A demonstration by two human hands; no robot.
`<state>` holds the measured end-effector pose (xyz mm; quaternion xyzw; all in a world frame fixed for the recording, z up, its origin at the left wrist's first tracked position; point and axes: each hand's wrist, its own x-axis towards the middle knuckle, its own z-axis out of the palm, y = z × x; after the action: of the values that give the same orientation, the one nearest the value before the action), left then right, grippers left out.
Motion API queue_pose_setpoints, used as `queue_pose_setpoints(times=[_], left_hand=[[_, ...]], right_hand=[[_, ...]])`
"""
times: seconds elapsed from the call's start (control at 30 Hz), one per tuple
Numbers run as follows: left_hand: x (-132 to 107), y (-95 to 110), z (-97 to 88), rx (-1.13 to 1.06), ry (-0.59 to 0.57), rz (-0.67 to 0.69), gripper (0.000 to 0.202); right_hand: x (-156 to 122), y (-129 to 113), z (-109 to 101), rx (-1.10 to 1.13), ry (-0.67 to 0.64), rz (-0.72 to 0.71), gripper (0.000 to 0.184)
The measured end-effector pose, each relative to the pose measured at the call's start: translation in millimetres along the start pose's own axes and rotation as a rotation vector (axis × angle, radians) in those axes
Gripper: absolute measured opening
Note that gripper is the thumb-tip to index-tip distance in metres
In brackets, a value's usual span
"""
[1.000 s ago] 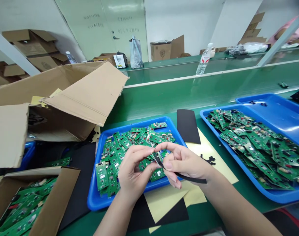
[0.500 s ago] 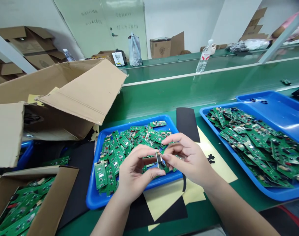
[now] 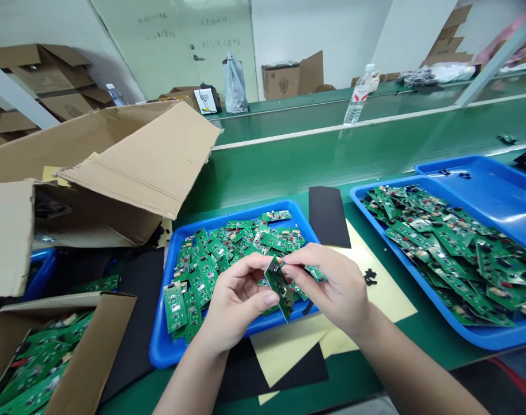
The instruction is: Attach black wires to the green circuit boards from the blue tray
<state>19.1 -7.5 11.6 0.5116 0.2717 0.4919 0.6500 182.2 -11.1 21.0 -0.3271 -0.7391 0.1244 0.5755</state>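
Observation:
Both hands are over a blue plastic tray [image 3: 173, 323] heaped with green circuit boards [image 3: 211, 259]. My left hand [image 3: 237, 300] grips a green circuit board [image 3: 279, 288], tilted, between thumb and fingers. My right hand [image 3: 332, 285] pinches the board's upper end, where a small black strip piece [image 3: 273, 266] sits. A black strip end [image 3: 308, 307] shows below my right hand, and its other part is hidden. Another blue tray [image 3: 418, 196] of green circuit boards [image 3: 439, 253] lies to the right.
A cardboard box [image 3: 124, 167] with open flaps stands at left, and a lower box [image 3: 98, 340] holds more boards. Black sheets [image 3: 327, 216] and yellow backing paper [image 3: 375, 288] lie around the tray on the green workbench [image 3: 245, 193]. A plastic water bottle [image 3: 358, 98] stands beyond.
The long black strip no longer stretches right from my hands. The board now turns its face upward, tilted between my hands, with a black piece at its upper end. The view has shifted slightly.

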Motion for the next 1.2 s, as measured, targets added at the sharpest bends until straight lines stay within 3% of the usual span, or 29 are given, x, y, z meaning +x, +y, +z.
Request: queue_pose_setpoints(times=[0.13, 0.43, 0.53, 0.87, 1.2], left_hand=[[-1, 0, -1.8, -0.031, -0.003, 0.000, 0.028], [1, 0, 0.4, 0.029, 0.009, 0.044, 0.026], [2, 1, 1.2, 0.057, 0.040, 0.071, 0.026], [4, 0, 0.0, 0.083, -0.061, 0.053, 0.019], [2, 3, -3.4, 0.017, -0.153, -0.112, 0.021]], right_hand=[[1, 0, -1, 0.046, -0.023, 0.001, 0.011], [0, -4, -4, 0.173, -0.087, 0.306, 0.006], [0, -5, -3, 0.181, -0.096, 0.343, 0.006], [1, -5, -2, 0.050, -0.018, 0.209, 0.008], [0, 10, -8, -0.153, -0.042, -0.177, 0.021]])
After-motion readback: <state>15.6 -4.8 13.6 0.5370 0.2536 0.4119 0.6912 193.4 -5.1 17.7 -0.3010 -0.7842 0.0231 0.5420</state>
